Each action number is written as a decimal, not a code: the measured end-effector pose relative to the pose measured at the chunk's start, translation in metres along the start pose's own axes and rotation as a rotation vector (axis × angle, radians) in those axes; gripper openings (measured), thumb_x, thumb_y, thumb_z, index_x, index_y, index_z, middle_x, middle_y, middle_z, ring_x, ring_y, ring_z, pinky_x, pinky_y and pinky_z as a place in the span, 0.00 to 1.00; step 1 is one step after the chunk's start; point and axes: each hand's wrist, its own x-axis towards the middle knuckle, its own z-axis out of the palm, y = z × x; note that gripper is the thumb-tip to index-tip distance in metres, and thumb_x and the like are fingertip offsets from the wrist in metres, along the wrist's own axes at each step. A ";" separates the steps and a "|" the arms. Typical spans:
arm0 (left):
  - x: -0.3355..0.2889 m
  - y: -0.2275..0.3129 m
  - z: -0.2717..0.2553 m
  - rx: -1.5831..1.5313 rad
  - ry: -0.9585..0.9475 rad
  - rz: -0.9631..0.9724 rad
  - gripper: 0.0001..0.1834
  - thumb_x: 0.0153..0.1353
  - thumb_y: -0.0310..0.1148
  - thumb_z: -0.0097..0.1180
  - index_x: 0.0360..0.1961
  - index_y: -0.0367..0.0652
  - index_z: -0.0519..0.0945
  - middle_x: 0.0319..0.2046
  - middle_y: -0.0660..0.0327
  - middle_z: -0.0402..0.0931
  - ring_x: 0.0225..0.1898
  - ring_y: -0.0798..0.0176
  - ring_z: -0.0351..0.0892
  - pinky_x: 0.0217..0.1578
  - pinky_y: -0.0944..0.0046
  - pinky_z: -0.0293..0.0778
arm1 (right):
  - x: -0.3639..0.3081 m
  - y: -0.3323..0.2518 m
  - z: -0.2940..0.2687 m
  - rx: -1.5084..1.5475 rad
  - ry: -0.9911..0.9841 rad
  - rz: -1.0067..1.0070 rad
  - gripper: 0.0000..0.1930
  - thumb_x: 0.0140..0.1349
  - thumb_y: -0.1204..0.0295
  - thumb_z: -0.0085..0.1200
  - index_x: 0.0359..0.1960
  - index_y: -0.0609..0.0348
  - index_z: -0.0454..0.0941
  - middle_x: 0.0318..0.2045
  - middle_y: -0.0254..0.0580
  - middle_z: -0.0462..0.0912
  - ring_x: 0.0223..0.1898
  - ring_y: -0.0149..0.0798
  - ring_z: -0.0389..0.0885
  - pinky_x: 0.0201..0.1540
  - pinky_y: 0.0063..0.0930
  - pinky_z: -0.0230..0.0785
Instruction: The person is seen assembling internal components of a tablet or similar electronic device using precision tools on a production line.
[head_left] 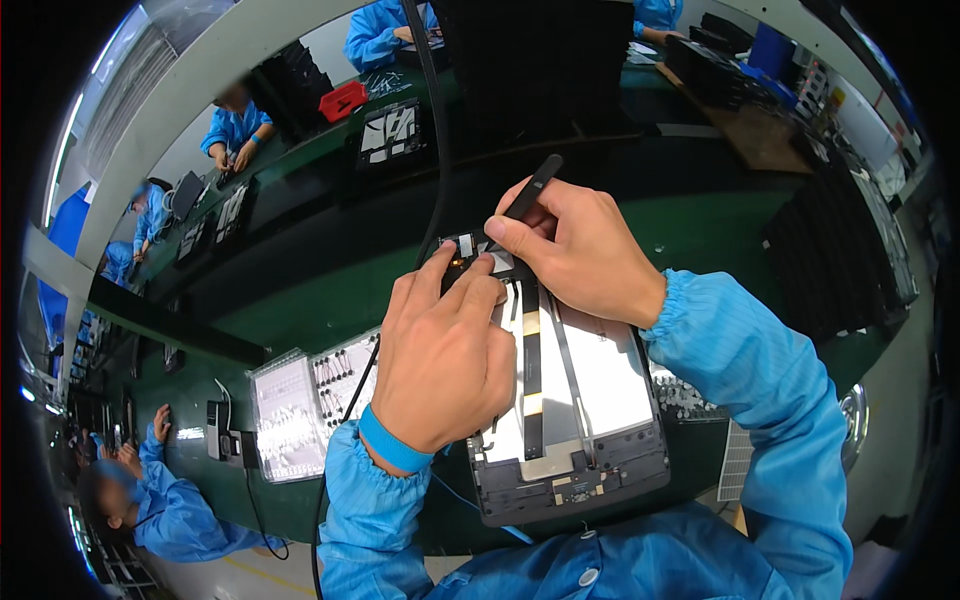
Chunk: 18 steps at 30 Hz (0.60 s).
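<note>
Head view: right hand [590, 250] pinches a slim black tool [536, 184]; left hand [450, 345], unclenched, rests fingertips on an opened tablet's [612, 375] far end.
Tablet lies on a green bench [700, 235]; plastic tray [285, 425] to its left.

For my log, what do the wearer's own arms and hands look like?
Both hands, the left hand and the right hand, are ungloved. The left sleeve and right sleeve are long, bright blue and loose, with fine lines in the cloth and gathered cuffs. A plain blue wristband circles the left wrist; none shows on the right.
</note>
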 end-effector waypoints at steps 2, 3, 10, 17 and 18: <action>0.000 0.005 0.001 0.040 -0.014 -0.008 0.16 0.52 0.27 0.51 0.40 0.27 0.79 0.51 0.38 0.80 0.57 0.31 0.73 0.59 0.42 0.66 | -0.002 0.000 0.000 0.010 0.001 -0.002 0.10 0.67 0.70 0.61 0.40 0.67 0.82 0.28 0.43 0.85 0.29 0.31 0.83 0.33 0.25 0.76; 0.001 0.007 0.000 0.045 -0.016 -0.003 0.16 0.52 0.27 0.51 0.40 0.27 0.79 0.51 0.38 0.80 0.57 0.31 0.73 0.59 0.42 0.66 | -0.003 -0.001 -0.001 0.020 0.000 -0.004 0.10 0.67 0.71 0.61 0.40 0.67 0.81 0.29 0.43 0.85 0.29 0.31 0.83 0.34 0.25 0.76; 0.010 0.021 0.004 0.041 -0.085 -0.064 0.17 0.57 0.29 0.48 0.46 0.32 0.78 0.48 0.43 0.79 0.55 0.37 0.72 0.57 0.44 0.66 | -0.015 -0.010 -0.033 0.064 0.112 -0.112 0.11 0.65 0.70 0.63 0.43 0.64 0.81 0.30 0.38 0.84 0.32 0.27 0.82 0.36 0.23 0.75; -0.014 0.052 -0.041 -0.024 -0.056 -0.092 0.21 0.62 0.25 0.47 0.56 0.33 0.77 0.62 0.41 0.71 0.67 0.37 0.66 0.64 0.46 0.65 | -0.136 0.009 -0.152 0.078 0.442 -0.206 0.12 0.65 0.67 0.65 0.44 0.61 0.83 0.34 0.37 0.85 0.35 0.28 0.83 0.39 0.23 0.76; -0.026 0.071 -0.057 -0.096 -0.020 -0.105 0.21 0.62 0.25 0.48 0.56 0.32 0.77 0.62 0.41 0.71 0.67 0.38 0.68 0.63 0.46 0.66 | -0.164 0.020 -0.173 0.074 0.492 -0.047 0.12 0.66 0.67 0.64 0.45 0.62 0.82 0.35 0.36 0.85 0.36 0.26 0.82 0.39 0.21 0.75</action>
